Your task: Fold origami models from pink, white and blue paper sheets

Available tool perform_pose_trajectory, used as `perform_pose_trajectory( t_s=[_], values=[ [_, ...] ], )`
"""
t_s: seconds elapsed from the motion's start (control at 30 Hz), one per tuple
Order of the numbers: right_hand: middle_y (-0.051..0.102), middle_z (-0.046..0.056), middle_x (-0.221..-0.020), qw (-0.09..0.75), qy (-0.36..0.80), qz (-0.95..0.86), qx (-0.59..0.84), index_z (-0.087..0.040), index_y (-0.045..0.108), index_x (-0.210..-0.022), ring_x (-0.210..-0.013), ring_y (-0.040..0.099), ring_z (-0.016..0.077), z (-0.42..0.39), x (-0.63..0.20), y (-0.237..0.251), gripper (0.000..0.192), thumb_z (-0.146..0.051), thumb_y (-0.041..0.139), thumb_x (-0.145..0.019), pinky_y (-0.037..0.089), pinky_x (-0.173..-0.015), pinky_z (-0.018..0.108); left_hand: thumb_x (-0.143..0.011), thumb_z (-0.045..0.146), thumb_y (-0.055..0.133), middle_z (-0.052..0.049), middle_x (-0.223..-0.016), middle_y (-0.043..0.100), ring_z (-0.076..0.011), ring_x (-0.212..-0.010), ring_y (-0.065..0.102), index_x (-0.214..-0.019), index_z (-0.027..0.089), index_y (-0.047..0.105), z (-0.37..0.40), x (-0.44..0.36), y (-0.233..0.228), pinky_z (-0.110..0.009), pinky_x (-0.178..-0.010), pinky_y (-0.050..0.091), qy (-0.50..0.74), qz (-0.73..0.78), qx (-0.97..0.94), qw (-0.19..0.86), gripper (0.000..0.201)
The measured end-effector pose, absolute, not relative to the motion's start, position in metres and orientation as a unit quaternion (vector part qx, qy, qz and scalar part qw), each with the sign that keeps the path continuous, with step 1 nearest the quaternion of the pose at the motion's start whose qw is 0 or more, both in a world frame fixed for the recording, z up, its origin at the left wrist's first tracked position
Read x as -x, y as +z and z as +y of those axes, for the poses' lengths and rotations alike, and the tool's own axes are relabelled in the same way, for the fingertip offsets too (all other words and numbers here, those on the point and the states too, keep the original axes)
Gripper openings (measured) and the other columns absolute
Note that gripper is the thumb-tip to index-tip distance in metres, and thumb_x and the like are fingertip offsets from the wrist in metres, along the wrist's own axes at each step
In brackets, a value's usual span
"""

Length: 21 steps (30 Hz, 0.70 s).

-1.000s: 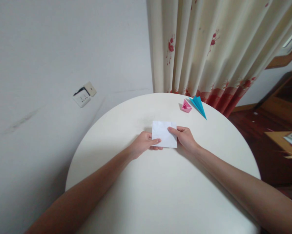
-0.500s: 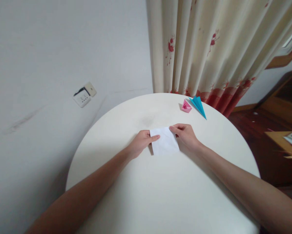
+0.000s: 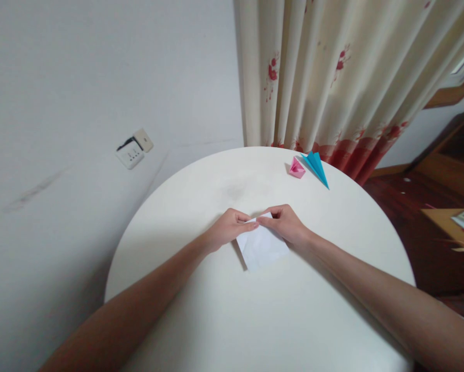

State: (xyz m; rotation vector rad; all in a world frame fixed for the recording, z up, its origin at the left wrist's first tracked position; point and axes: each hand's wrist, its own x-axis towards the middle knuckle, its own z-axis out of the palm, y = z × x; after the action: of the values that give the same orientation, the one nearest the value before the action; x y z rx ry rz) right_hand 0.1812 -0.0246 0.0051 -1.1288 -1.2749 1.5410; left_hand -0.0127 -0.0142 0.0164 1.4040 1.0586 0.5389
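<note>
White paper (image 3: 262,248), so near square that I cannot make out its long axis, is above the middle of the round table (image 3: 255,315), its near-left corner pointing toward me and its near edge slanting away to the right. My left hand (image 3: 231,227) and right hand (image 3: 286,224) pinch its far edge, 2 thumbs on top with tips almost meeting. By the table's far right edge, 1 pink folded paper (image 3: 297,169) lies just beside 1 blue paper plane (image 3: 317,168).
</note>
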Motion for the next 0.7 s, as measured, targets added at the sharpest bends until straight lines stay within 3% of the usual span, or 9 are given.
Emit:
perform_pose_trajectory(
  t_s=[0.2,0.37,0.5,0.6,0.7],
  values=[
    [0.062,0.001,-0.058,0.46,0.566,-0.505,0.461,-0.014,0.066,-0.061,-0.052,0.051,0.0122,-0.015,-0.188,0.003,0.032,-0.043,0.079,-0.063,0.036,-0.05,0.027,-0.075,0.044,0.075,-0.007,-0.076,0.075,-0.0175,-0.063,0.066,-0.078,0.013,0.077,-0.013,0.013,0.016,-0.024,-0.056,0.043,0.261,0.46,-0.6,0.6,0.031],
    [0.066,0.005,-0.068,0.492,0.532,-0.493,0.48,-0.015,0.067,-0.068,-0.062,0.054,0.0141,-0.007,-0.197,0.006,0.037,-0.051,0.073,-0.071,0.04,-0.059,0.028,-0.073,0.044,0.076,-0.009,-0.077,0.076,-0.0189,-0.065,0.067,-0.08,0.012,0.077,-0.011,0.011,0.017,-0.025,-0.058,0.045,0.319,0.483,-0.567,0.586,0.033],
    [0.07,0.009,-0.082,0.416,0.608,-0.524,0.426,-0.012,0.071,-0.087,-0.07,0.058,0.0164,-0.01,-0.2,0.01,0.046,-0.056,0.071,-0.074,0.041,-0.062,0.029,-0.072,0.046,0.077,-0.01,-0.082,0.076,-0.0214,-0.07,0.068,-0.086,0.012,0.077,-0.009,0.01,0.016,-0.028,-0.063,0.048,0.39,0.488,-0.542,0.562,0.037],
    [0.065,0.005,-0.07,0.366,0.594,-0.565,0.44,-0.01,0.072,-0.08,-0.06,0.05,0.0123,-0.012,-0.201,0.008,0.042,-0.05,0.077,-0.069,0.034,-0.056,0.027,-0.072,0.048,0.077,-0.009,-0.079,0.075,-0.0212,-0.069,0.068,-0.083,0.011,0.076,-0.007,0.011,0.015,-0.029,-0.064,0.049,0.431,0.483,-0.532,0.545,0.038],
    [0.054,-0.002,-0.056,0.374,0.557,-0.572,0.472,-0.011,0.071,-0.072,-0.052,0.037,0.0082,-0.011,-0.201,0.005,0.039,-0.049,0.078,-0.067,0.025,-0.051,0.026,-0.072,0.047,0.078,-0.009,-0.081,0.075,-0.0215,-0.071,0.068,-0.084,0.011,0.076,-0.006,0.011,0.014,-0.03,-0.067,0.051,0.442,0.47,-0.523,0.558,0.038]
  ],
)
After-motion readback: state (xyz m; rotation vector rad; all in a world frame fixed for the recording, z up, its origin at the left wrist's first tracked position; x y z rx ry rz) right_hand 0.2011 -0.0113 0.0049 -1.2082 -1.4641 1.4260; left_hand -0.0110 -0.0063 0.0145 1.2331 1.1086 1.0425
